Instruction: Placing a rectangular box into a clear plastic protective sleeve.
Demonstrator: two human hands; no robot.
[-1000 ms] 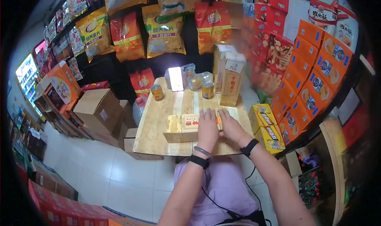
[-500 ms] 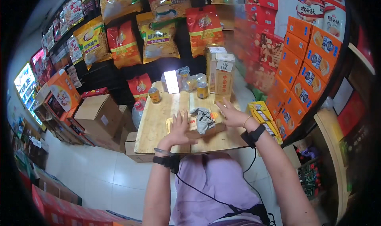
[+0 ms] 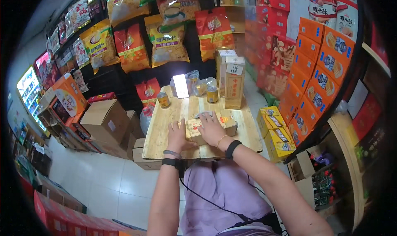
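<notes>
A long yellow carton (image 3: 229,129) lies flat on the wooden table (image 3: 159,130) in front of me. My left hand (image 3: 178,137) holds its left end, the thumb along the near side. Across the carton's top, my right hand (image 3: 211,130) presses down with bent fingers on a grey cloth (image 3: 202,114). Only a small part of that cloth shows past the fingertips; the hand hides the rest.
Behind the carton stand two cans (image 3: 163,99), a lit phone (image 3: 180,86) and tall upright boxes (image 3: 235,87). Yellow packs (image 3: 278,132) and stacked orange boxes (image 3: 318,76) rise at the right. Cardboard boxes (image 3: 105,118) sit left of the table.
My right hand has moved left from the carton's right side onto the cloth and carton top. The cloth has shifted away from me. My left hand has closed around the carton's left end.
</notes>
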